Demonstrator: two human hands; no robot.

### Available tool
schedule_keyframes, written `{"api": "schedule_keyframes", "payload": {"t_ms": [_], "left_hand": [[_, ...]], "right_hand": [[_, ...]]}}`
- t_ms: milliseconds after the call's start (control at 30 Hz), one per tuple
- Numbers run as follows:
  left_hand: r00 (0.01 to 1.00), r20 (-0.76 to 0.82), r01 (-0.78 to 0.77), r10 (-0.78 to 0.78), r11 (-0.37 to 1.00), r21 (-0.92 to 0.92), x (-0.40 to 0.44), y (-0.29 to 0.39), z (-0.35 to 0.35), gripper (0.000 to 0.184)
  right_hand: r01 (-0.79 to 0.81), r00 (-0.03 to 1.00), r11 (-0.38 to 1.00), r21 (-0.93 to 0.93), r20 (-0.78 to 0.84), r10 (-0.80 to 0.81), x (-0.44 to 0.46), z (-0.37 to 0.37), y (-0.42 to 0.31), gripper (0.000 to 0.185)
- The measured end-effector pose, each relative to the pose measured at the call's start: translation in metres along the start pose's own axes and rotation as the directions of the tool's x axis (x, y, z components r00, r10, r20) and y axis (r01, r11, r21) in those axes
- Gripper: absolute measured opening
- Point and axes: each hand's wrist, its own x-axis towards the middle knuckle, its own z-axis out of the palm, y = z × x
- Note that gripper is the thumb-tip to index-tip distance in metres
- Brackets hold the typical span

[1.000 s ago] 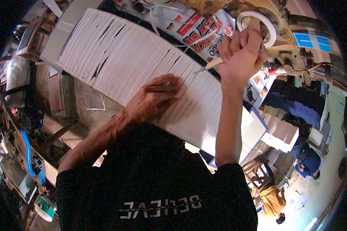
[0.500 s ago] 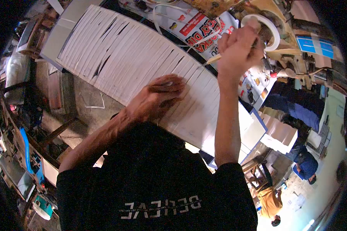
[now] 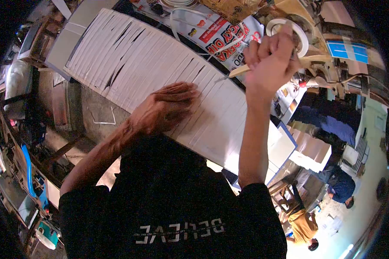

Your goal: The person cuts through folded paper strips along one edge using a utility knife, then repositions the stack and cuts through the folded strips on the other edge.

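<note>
A long panel (image 3: 138, 64) covered with narrow white strips lies slantwise in front of me, with dark gaps between some strips. My left hand (image 3: 166, 108) rests on its middle, fingers bent together; whatever they may hold is hidden. Above the panel's far edge, my right hand (image 3: 272, 60) is closed round a light wooden-handled tool (image 3: 239, 71). The tool's thin metal tip points left over the strips, close to their surface. Behind my right hand is a white ring-shaped roll (image 3: 304, 41).
A printed white sack (image 3: 220, 36) lies beyond the panel. Blue packets (image 3: 348, 51) sit at the upper right. White stacked sheets (image 3: 311, 151) stand right of the panel. Two people, one in a yellow top (image 3: 303, 224) and one in dark blue (image 3: 342, 183), are at lower right.
My right hand has lowered the tool from its raised position half a second ago, and its tip shows again over the strips. My left hand has slid slightly left along the panel.
</note>
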Motion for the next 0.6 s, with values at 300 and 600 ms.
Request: {"api": "schedule_keyframes", "payload": {"t_ms": [300,600], "left_hand": [[0.997,-0.074,0.035,-0.034,0.999,0.011,0.004,0.008,-0.002,0.027],[0.994,-0.104,-0.016,0.016,1.000,-0.003,0.000,0.001,0.003,0.020]], "right_hand": [[0.035,0.998,0.997,-0.067,0.046,-0.032,-0.001,-0.002,0.022,0.050],[0.216,0.976,0.966,-0.142,0.065,-0.209,0.031,-0.019,0.071,0.048]]}}
